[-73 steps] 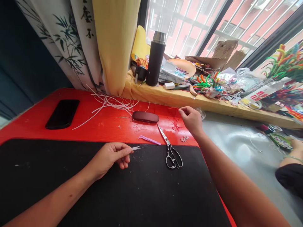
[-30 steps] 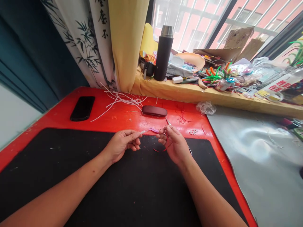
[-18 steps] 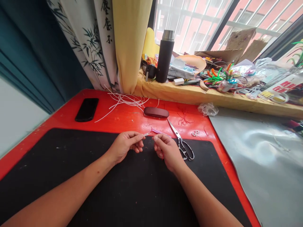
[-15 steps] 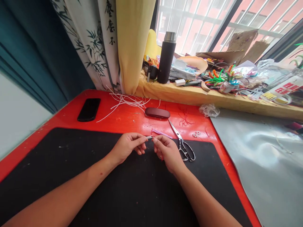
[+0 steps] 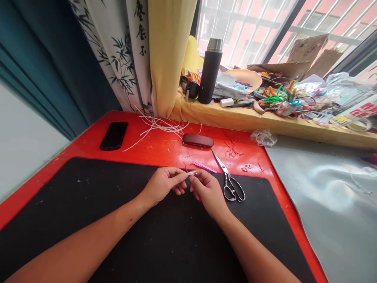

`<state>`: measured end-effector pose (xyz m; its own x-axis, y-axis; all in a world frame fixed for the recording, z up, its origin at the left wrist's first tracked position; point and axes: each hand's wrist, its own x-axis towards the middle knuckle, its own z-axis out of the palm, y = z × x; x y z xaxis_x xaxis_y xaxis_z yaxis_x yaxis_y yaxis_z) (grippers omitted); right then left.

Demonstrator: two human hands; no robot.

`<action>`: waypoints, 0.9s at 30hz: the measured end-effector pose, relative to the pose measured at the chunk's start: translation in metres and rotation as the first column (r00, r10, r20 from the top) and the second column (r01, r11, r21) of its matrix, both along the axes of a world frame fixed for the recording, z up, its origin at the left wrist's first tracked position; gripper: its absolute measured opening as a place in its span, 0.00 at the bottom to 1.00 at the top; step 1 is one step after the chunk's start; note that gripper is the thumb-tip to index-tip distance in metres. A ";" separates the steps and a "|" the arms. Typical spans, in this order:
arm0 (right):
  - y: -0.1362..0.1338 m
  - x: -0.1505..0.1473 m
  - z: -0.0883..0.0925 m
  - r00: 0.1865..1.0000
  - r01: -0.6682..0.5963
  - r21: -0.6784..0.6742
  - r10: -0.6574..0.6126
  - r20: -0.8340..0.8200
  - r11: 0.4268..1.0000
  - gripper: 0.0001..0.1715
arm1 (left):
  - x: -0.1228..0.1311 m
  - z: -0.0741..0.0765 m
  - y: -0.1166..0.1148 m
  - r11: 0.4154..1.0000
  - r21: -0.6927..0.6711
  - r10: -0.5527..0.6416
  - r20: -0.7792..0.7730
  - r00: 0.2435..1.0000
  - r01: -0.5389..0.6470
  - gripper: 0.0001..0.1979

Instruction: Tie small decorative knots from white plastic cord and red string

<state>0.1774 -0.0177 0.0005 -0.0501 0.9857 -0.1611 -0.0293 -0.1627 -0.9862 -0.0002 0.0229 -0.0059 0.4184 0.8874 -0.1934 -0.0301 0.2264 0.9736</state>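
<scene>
My left hand [image 5: 165, 184] pinches a short white strip [image 5: 192, 172] between thumb and forefinger over the black mat [image 5: 118, 220]. My right hand [image 5: 207, 188] is closed beside it, fingertips meeting the strip's free end, with a thin red thread [image 5: 185, 168] sticking up between the two hands. Both hands rest near the mat's far edge. A purple tool [image 5: 203, 167] lies just beyond them, and scissors [image 5: 229, 181] lie to the right of my right hand.
On the red table [image 5: 88, 145] lie a black phone [image 5: 114, 135], loose white strips [image 5: 159, 125], a dark red case [image 5: 198, 140] and red thread scraps [image 5: 232, 149]. A black flask [image 5: 210, 70] stands on the cluttered yellow sill. Silver sheeting [image 5: 324, 188] lies at the right.
My right hand came back from the far red thread scraps to meet the left hand. The two hands have closed together around the white strip, and the view has shifted slightly.
</scene>
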 end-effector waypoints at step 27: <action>0.001 0.001 -0.004 1.000 0.011 -0.019 -0.012 -0.028 1.000 0.21 | 0.001 -0.003 -0.004 0.997 0.070 -0.006 -0.125 0.992 0.015 0.21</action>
<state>0.1784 -0.0170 -0.0040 -0.0434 0.9831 -0.1780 -0.0594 -0.1804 -0.9818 0.0008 0.0190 -0.0092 0.4042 0.8966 -0.1811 0.0942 0.1562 0.9832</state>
